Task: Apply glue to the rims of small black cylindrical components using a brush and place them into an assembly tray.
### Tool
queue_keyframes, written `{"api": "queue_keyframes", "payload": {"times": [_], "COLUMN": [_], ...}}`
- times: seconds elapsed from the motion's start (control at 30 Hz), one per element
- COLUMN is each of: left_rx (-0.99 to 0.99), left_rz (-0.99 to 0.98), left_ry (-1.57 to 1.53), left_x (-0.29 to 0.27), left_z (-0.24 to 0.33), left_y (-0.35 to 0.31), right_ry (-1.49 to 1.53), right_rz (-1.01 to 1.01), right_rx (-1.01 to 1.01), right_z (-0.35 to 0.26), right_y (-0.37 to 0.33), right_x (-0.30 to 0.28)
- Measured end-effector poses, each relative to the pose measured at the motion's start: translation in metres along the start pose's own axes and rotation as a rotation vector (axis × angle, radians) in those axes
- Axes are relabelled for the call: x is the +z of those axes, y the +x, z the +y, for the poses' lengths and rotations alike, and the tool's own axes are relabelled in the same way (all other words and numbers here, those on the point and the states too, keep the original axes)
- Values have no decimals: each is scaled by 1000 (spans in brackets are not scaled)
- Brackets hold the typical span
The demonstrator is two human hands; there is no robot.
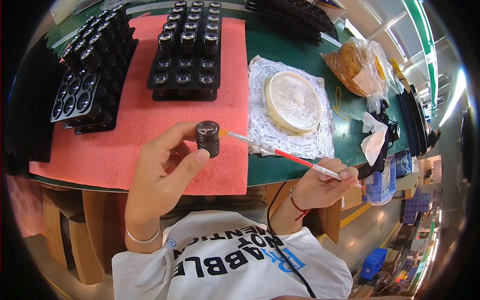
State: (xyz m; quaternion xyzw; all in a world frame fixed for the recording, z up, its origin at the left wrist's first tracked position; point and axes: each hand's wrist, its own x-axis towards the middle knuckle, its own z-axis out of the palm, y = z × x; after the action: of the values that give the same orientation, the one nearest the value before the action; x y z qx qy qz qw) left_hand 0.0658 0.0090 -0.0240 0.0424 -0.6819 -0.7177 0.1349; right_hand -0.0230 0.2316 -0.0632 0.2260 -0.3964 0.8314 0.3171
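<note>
Left hand: your fingers are curled closed around a small black cylinder, thumb pressed on its ribbed side, forefinger arched behind it. The cylinder is short and matte, with a glossy round glass face turned upward. It sits at your fingertips, above the near edge of the pink mat.

Right hand: your fingers are pinched shut on the far end of a thin brush, held like a pen. Its stem is slender, red along the middle and pale at both ends; the orange tip touches the top rim of the cylinder on the side facing your right hand.

Wrists: a plain silver bangle on the left, a red cord on the right.

Under the left fingers: a pink mat, soft and foam-like, flat on a green table.

Beyond the left fingertips: a black moulded tray, rectangular, with rows of round sockets; the far rows hold more black cylinders, and the near sockets show glossy lenses set low. Further to the left, a second black tray, stacked and set at a slant, is filled the same way.

Between and beyond both hands: a round shallow dish, cream-rimmed with a clear film top, on a crinkled printed sheet.

Beyond the right fingers: a clear bag of tan rubber bands, and a crumpled white tissue near the table edge.
</note>
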Motion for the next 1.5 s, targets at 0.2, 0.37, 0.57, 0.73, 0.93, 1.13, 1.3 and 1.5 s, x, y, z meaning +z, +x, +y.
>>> {"api": "queue_keyframes", "payload": {"times": [0.2,0.37,0.57,0.73,0.93,1.13,1.3,1.5], "left_rx": [-7,215,519,427,323,144,172,411], "left_rz": [73,256,715,667,587,544,568,784], "left_ry": [-13,267,666,1076,1203,1031,1196,1609], "left_x": [2,-16,-89,-144,-159,-166,-158,-82], "left_z": [4,17,63,72,59,60,68,87], "left_y": [-5,-14,6,31,47,51,50,31], "right_ry": [-12,-85,-115,-193,-215,-253,-249,-243], "right_rz": [32,69,128,101,125,144,131,127], "right_rx": [-37,-67,-86,-148,-156,-190,-198,-220], "right_z": [2,-1,1,1,2,7,5,5], "right_y": [-2,-4,-5,-4,-5,-5,-5,-5], "right_x": [4,0,13,8,5,-2,2,6]}}
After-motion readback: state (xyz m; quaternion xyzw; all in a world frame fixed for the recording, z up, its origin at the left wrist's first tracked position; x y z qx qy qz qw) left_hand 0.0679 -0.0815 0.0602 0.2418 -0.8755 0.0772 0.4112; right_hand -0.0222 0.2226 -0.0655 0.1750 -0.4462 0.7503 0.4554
